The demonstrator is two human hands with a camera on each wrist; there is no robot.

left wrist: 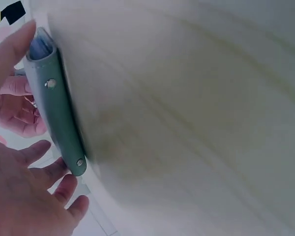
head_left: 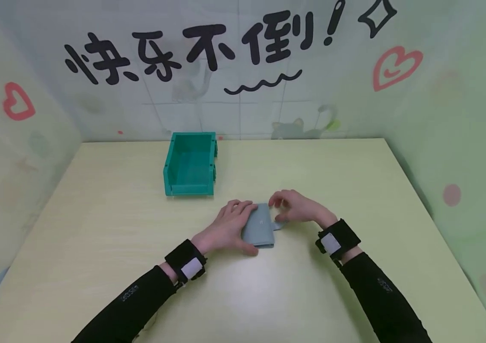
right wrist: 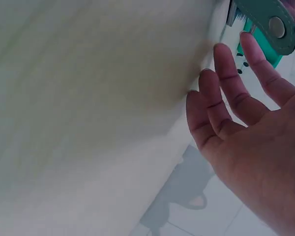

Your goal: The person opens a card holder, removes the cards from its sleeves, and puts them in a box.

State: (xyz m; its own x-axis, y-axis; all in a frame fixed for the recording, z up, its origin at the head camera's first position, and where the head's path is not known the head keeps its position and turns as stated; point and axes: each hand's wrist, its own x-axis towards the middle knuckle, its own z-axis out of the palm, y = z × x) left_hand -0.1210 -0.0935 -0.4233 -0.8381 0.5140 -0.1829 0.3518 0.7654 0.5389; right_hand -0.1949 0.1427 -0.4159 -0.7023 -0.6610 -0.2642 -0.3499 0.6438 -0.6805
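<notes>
A grey-blue snap card holder (head_left: 259,227) lies on the table, with its strap (head_left: 277,226) sticking out on the right. My left hand (head_left: 230,226) holds it from the left, thumb at the near end and fingers at the far end. In the left wrist view the holder's (left wrist: 59,108) spine shows two metal rivets, and clear sleeves peek out at one end. My right hand (head_left: 296,206) is beside the strap, fingers loosely bent. In the right wrist view those fingertips are near the strap's round snap (right wrist: 277,27), with nothing gripped.
A green open-front bin (head_left: 189,188) stands farther back, left of the holder. Pale table (head_left: 118,205) surface surrounds the hands. Printed cloth walls (head_left: 234,114) rise behind the table and on both sides. Black bands (head_left: 185,261) with cameras sit on both wrists.
</notes>
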